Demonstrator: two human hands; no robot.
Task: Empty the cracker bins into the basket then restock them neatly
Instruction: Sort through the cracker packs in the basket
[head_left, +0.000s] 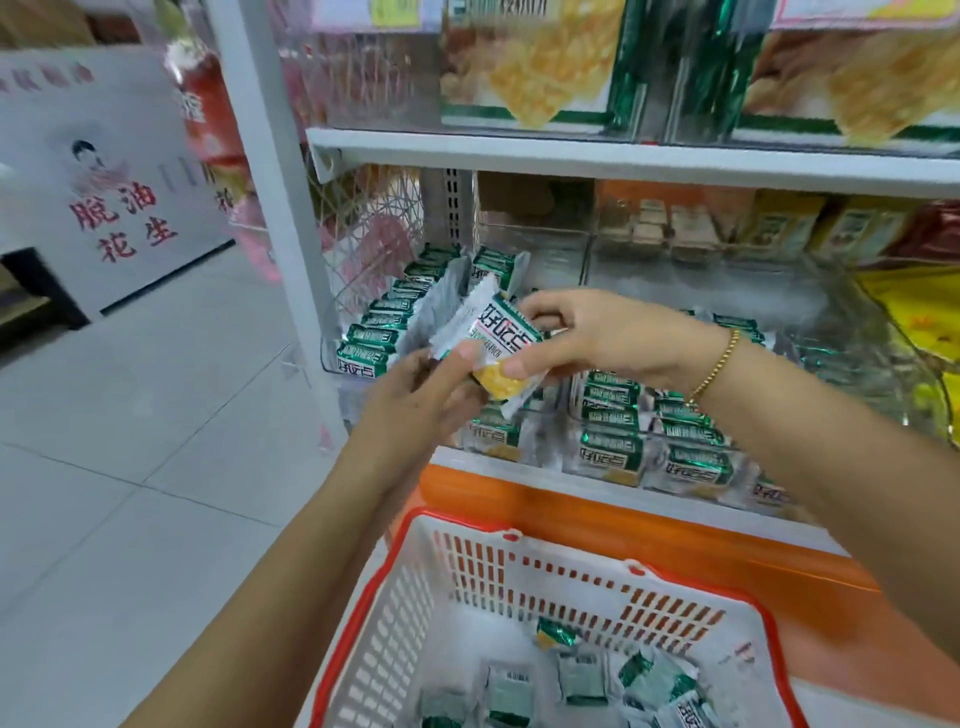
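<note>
- Basket: white slotted walls, red rim, at the bottom of view in front of the person. Used as the landmark below.
- Loose packets: several green-and-silver cracker packets lie scattered flat on the basket floor, some face down with the barcode up.
- Held packet: one cracker packet, white and green with a yellow end, is up above the basket's far-left corner, tilted, in front of the bins.
- Left hand: above the basket's left rim, thumb pressed on the packet's lower yellow end, fingers curled behind it in a pinch.
- Right hand: above the basket's far wall, thumb and fingertips pinching the packet's right edge. Gold bracelet on the wrist.
- Left bin: clear, beyond the basket's far-left corner, with packets standing on edge in a tidy row.
- Lower bins: just past the basket's far wall, packets stacked in rows. Blurred toward the right, so these are probably the same kind.
- Orange shelf base: directly behind the basket.
</note>
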